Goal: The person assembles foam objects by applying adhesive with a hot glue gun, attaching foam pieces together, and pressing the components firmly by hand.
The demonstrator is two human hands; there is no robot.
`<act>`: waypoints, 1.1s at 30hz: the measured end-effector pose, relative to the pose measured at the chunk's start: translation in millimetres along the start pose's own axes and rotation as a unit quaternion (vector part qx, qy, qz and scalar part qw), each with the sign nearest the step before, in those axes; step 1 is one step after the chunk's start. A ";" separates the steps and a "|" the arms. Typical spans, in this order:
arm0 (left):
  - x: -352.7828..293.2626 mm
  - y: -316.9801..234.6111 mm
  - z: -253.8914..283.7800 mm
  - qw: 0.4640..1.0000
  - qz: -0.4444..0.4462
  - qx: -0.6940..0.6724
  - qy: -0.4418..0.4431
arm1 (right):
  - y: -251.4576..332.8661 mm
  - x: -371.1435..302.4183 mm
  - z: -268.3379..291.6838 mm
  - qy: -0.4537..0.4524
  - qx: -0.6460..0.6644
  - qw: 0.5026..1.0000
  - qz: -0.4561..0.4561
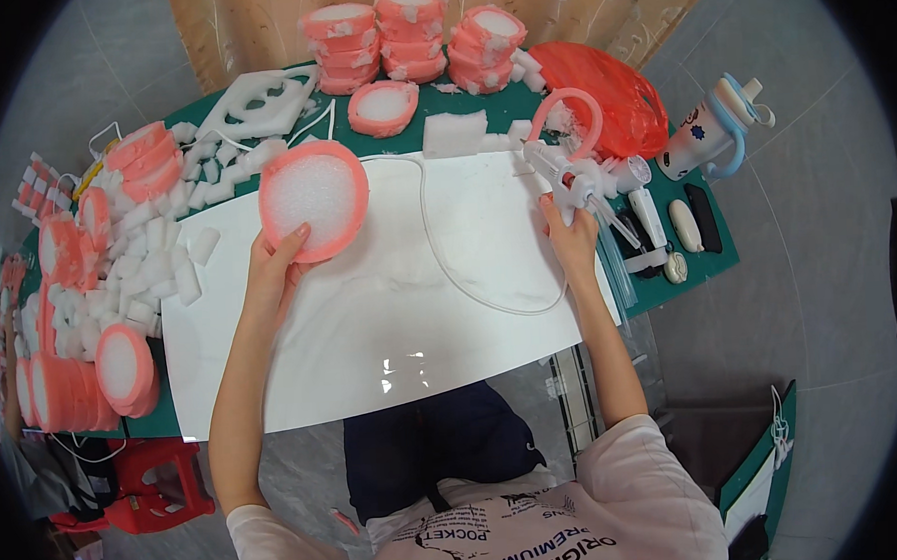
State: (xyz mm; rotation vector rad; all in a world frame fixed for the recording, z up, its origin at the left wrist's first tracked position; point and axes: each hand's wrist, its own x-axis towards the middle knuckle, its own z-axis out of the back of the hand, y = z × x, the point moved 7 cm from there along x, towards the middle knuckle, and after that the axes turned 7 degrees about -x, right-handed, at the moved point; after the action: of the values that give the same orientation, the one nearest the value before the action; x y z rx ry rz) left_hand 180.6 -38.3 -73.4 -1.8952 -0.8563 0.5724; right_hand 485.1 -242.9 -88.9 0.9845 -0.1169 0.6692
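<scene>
Green bench (710, 254) under a glossy white sheet (370, 313), crowded with foam pieces.
Stacks of pink-rimmed foam discs (413, 36) and loose white foam offcuts (147, 263) hem both sides. Left hand (278, 262) pinches the round pink-edged white foam disc (313, 198) by its lower rim, just above the sheet; it looks light, soft and easily dented. Right hand (570, 240) has its fingers wrapped around a white nozzle tool with thin tubing (574, 179).

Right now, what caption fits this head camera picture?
Left hand holds a pink-rimmed foam disc; right hand grips a white tool.
</scene>
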 end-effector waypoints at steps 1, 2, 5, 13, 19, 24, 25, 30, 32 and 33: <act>0.1 -0.1 -0.9 1.000 -0.001 -0.001 0.000 | -2.9 0.6 -0.2 0.002 0.003 1.000 0.000; 0.2 0.3 -1.1 1.000 0.000 -0.005 -0.004 | -3.3 0.7 0.2 0.004 0.005 1.000 0.000; -0.5 0.6 -0.2 1.000 0.002 -0.011 -0.009 | -0.8 0.7 0.2 0.008 0.012 1.000 -0.008; -0.3 -0.1 -0.6 1.000 0.006 -0.012 -0.005 | 0.8 3.2 -2.4 0.009 0.011 1.000 -0.006; -1.2 -0.1 -3.2 1.000 0.011 -0.010 -0.005 | 2.6 5.2 -2.2 0.021 0.005 1.000 -0.013; -1.2 0.6 -2.7 1.000 0.015 -0.011 -0.003 | 2.3 5.9 -3.4 0.033 -0.005 0.999 -0.019; -1.0 0.8 -2.7 1.000 0.015 -0.011 -0.003 | 3.0 5.8 -3.3 0.031 -0.002 0.999 -0.014; -0.2 0.7 -3.3 1.000 0.007 -0.016 -0.003 | 0.6 7.3 -3.8 0.034 -0.001 0.999 -0.008; -0.5 1.4 -2.9 1.000 0.010 -0.015 -0.006 | 1.2 7.8 -4.2 0.033 0.002 0.999 -0.006; -0.6 1.8 -2.5 1.000 0.013 -0.013 -0.009 | 2.2 7.4 -4.4 0.032 0.002 0.999 -0.007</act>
State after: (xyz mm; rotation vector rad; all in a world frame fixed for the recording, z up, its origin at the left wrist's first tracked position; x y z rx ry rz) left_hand 182.6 -40.7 -73.9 -1.9304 -0.8556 0.5967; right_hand 488.9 -235.1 -86.9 0.9659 -0.0515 0.6880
